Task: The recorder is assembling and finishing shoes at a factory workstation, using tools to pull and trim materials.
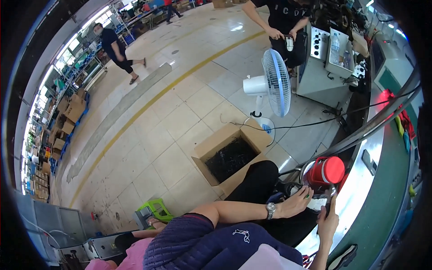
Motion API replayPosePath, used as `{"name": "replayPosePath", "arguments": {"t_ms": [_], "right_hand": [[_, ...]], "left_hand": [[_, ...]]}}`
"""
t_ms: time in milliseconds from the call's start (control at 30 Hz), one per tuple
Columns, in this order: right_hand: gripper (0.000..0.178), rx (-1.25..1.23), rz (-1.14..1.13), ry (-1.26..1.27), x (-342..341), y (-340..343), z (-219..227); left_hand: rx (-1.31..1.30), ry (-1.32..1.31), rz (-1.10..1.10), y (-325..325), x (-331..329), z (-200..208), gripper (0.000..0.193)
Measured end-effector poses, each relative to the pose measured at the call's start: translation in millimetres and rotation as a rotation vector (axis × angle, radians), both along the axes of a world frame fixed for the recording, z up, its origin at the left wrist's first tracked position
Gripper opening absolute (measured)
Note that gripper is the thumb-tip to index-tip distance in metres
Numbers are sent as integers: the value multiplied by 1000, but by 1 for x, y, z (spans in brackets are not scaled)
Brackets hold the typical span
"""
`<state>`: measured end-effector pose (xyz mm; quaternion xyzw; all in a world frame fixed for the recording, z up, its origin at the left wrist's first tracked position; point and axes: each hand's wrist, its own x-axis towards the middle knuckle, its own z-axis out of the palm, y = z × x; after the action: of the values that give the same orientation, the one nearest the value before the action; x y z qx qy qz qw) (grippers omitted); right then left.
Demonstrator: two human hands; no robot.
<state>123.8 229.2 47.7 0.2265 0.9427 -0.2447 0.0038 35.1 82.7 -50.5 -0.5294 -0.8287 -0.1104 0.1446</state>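
My left hand (294,203), with a watch at its wrist, is closed over my lap by a dark and white piece (317,202) that looks like part of a shoe; the fingers partly hide what they grip. My right hand (328,221) is wrapped round the dark handle of a tool with a shiny metal head, which looks like a hammer (330,192). Its head is up beside the white part, close to my left fingertips. Just beyond both hands stands a red container (320,173) with a round red lid.
A bench (377,216) with a green top and pale edge runs along my right, bearing a phone (369,162). Ahead are an open carton (198,168) of black pieces and a standing fan (276,83). A co-worker (288,20) handles a white item; another person (110,45) walks at far left.
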Motion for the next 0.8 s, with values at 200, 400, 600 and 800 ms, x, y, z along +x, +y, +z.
{"name": "replayPosePath", "arguments": {"t_ms": [200,400,600,800], "right_hand": [[66,187,99,-121,5,2,-27],[72,113,-7,211,-16,-18,1],[67,233,153,-85,-22,-6,2],[69,248,76,-51,-8,-23,-24]], "left_hand": [[122,48,-31,7,2,-9,46],[357,-186,-78,2,-12,-4,41],[185,-43,-145,4,-24,-4,36],[177,-79,-117,3,-12,-4,45]]}}
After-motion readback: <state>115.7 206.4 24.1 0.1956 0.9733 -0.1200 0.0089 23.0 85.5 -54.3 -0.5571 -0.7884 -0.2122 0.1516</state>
